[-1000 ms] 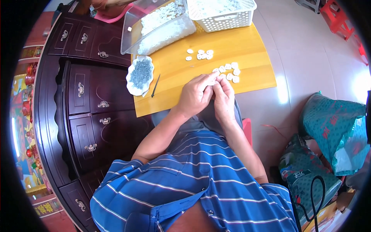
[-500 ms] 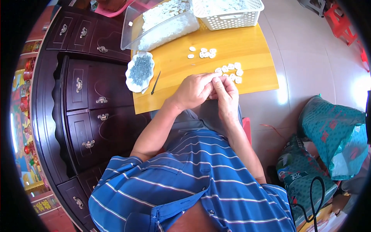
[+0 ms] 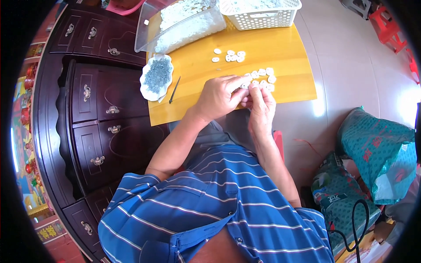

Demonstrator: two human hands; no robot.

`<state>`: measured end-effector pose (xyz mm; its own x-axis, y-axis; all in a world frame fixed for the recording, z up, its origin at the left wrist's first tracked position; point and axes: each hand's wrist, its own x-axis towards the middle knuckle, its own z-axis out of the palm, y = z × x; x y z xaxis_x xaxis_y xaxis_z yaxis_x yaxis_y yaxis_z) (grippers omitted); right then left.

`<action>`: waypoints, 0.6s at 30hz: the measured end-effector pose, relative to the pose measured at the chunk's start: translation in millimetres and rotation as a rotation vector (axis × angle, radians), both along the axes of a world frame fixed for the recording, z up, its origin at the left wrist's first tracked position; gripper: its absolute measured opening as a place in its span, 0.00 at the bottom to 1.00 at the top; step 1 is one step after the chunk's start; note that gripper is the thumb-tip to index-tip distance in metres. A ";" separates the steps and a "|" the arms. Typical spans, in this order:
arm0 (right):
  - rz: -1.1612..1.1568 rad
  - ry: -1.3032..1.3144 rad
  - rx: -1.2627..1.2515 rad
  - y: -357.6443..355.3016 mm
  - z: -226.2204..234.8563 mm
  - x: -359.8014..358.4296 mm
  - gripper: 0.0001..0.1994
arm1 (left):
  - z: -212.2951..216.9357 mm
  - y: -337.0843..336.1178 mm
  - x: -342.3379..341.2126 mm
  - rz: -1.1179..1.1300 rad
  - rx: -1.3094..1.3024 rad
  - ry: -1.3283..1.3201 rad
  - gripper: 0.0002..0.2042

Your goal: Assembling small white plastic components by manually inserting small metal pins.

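Close to the table's near right part, my left hand (image 3: 221, 97) and my right hand (image 3: 262, 107) meet with fingers pinched together. A small white piece (image 3: 245, 85) shows at my left fingertips, and my right thumb and fingers press close beside it. What else lies between the right fingers is hidden. Just beyond the hands, several small white oval pieces with dark holes (image 3: 262, 72) sit in rows, partly covered by my fingers. Farther back, a second cluster of white pieces (image 3: 240, 54) lies with two loose ones left of it.
On the yellow wooden table (image 3: 193, 94) stand a white scalloped dish (image 3: 144, 91) of thin grey-blue bits, a dark slim tool (image 3: 174, 90), a clear bin (image 3: 141, 37) and a white basket (image 3: 263, 21) of white pieces. Dark drawers (image 3: 94, 92) flank the left; teal bags (image 3: 372, 149) rest right.
Both hands have shifted slightly, the right one a little to the right, and a white piece now shows at the left fingertips. The view has shifted slightly.
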<state>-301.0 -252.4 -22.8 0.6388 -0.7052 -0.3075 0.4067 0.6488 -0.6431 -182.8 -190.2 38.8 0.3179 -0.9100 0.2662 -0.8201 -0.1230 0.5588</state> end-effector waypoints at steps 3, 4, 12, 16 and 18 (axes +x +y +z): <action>0.009 0.000 0.045 -0.6 -2.1 0.4 0.08 | -0.7 -0.1 5.6 -0.072 -0.004 -0.037 0.10; 0.011 -0.010 0.048 -0.7 -2.8 0.5 0.08 | -1.3 -0.1 7.3 -0.086 0.006 -0.029 0.10; 0.036 -0.042 0.071 -1.1 -5.5 0.3 0.08 | 4.4 1.7 11.1 -0.119 0.077 0.026 0.13; 0.048 -0.067 0.082 -0.1 -6.0 1.4 0.10 | 6.1 1.6 11.3 -0.140 0.047 0.033 0.15; 0.051 -0.082 0.089 1.5 -6.0 3.0 0.11 | 6.4 3.3 10.1 -0.146 0.025 0.027 0.16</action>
